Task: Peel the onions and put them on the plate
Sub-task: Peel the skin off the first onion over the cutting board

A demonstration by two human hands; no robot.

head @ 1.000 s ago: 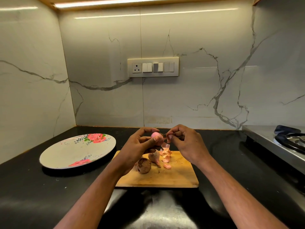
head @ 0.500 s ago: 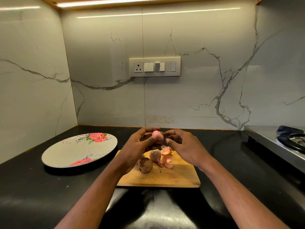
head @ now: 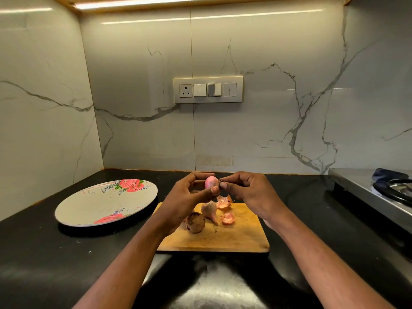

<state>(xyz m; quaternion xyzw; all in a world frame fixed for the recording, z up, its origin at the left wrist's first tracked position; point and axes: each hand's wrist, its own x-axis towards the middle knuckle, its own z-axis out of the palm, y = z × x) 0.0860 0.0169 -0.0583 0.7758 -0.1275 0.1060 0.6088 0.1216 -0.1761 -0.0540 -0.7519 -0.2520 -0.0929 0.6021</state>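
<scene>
Since the previous frames, both hands have lifted slightly and drawn closer together; the view itself has shifted a little, the items on the board have not.

Black countertop runs under everything; its near edge is cut off by the frame. Stove at far right is only partly in view. Flowered plate sits to the left of the board, nothing on it. Wooden cutting board lies centre; its left end is hidden behind my left wrist.

My left hand holds the pink peeled onion above the board's far edge, thumb and fingers curled round it; most of the onion is covered by them. My right hand pinches something small and dark at the onion's tip, thumb against forefinger; too small to identify.

On the board: one brown unpeeled onion, one pale onion with skin partly on, touching or just beside each other. Loose pink peels lie to their right.
</scene>
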